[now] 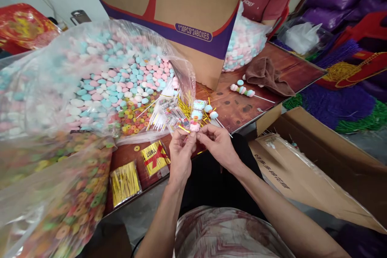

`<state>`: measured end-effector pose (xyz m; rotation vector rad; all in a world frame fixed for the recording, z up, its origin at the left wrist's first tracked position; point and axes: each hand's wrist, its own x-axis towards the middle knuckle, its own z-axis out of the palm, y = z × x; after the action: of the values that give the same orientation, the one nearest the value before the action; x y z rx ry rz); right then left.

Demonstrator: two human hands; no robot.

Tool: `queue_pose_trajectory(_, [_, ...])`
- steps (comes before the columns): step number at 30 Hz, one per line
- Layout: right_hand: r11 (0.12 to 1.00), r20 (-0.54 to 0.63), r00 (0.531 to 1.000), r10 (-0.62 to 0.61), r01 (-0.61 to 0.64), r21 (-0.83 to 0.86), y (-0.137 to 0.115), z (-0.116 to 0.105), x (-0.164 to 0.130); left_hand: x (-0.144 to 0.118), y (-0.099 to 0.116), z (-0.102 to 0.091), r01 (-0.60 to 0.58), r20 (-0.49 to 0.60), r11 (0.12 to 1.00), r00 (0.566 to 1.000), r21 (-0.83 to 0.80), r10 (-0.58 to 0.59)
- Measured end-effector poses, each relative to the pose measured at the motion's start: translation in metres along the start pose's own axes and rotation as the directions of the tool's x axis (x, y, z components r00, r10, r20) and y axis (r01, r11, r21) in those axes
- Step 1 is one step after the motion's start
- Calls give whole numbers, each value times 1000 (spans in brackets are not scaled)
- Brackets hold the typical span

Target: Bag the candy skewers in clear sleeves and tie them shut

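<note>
Both my hands meet at the table's front edge, around the lower end of a marshmallow skewer [198, 113] in a clear printed wrapper, held upright. My left hand [182, 147] pinches it from the left, and a gold twist tie [183, 128] sticks out by its fingertips. From the right, my right hand [218, 144] pinches at the same spot; the exact grip of the fingertips is hard to make out. Just behind lie loose gold twist ties [185, 107], white sticks [155, 117], printed wrappers [171, 109] and another marshmallow skewer [211, 112].
A big clear bag of pastel marshmallows [99, 84] and a bag of ring candies [81, 205] fill the left. Twist tie packs [125, 181] lie near the edge. A tall carton [193, 8] stands behind; an open carton [302, 177] sits at right. Across the table is a person [269, 0].
</note>
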<state>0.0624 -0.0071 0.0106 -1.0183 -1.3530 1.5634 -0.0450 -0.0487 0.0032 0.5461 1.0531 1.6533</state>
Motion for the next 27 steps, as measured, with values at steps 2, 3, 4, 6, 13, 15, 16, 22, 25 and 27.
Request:
queue_pose_trajectory(2, [1000, 7, 1000, 15, -15, 18, 1, -1, -2, 1, 0, 3, 43, -1, 997, 999, -58, -43])
queue_pose_trajectory(3, [999, 18, 1000, 22, -22, 28, 1, -1, -2, 2, 1, 3, 71, 1, 994, 997, -88, -71])
queue_pose_trajectory(4, [999, 32, 999, 23, -24, 37, 1, -1, -3, 3, 2, 4, 103, 8, 987, 995, -120, -103])
queue_pose_trajectory(6, [998, 76, 997, 11, -15, 55, 2, -3, -3, 3, 4, 3, 174, 42, 967, 985, -186, -169])
queue_pose_trajectory(13, [998, 288, 956, -61, 62, 5, -11, -17, -1, -2, 24, -6, 596, 242, 703, 802, -388, -546])
queue_pose_trajectory(15, [971, 312, 940, -139, 191, -141, -14, -21, 0, -2, 27, -6, 622, 263, 705, 783, -340, -563])
queue_pose_trajectory(16, [945, 314, 933, -177, 250, -210, -14, -21, 0, -2, 28, -5, 607, 264, 738, 794, -293, -548])
queue_pose_trajectory(22, [876, 188, 962, -197, 259, -406, -4, -9, -2, -5, 11, 7, 173, 82, 984, 982, -32, -170])
queue_pose_trajectory(25, [879, 147, 978, -147, 197, -435, -4, -5, -2, -9, 2, 6, 59, 24, 997, 998, 40, -60])
queue_pose_trajectory(27, [906, 147, 984, -101, 152, -394, -5, -5, -2, -9, 1, 2, 70, -9, 996, 998, 52, -69])
